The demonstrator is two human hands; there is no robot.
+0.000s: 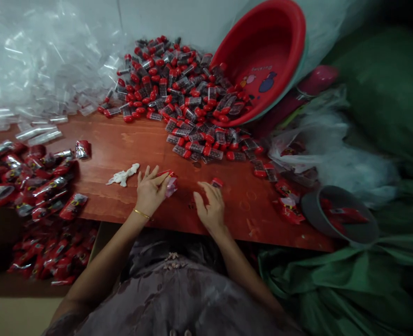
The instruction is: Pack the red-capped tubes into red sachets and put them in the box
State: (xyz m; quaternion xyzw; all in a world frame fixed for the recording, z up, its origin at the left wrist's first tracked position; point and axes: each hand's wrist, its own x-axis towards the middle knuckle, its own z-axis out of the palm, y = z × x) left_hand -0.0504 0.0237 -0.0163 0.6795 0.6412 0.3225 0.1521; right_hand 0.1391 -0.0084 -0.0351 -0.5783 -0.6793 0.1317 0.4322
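Wrapper [171, 186] pinched in your left hand [150, 190], presumably for steadiness; your right hand [211, 205] curves half-open, seemingly empty, just beside a small red piece [217, 182].

A red-and-pink packet [171, 186] sits in the left hand [150, 190]

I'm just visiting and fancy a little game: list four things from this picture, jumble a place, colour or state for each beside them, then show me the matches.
Things:
1. Left hand
2. Right hand
3. Basin
4. Bracelet

Descriptions:
A. Tilted, red inside
B. Gold-coloured, around a wrist
C. Open above the table
D. Pinching a small packet

Pairs: 1-D, 2-C, 3-A, 4-B
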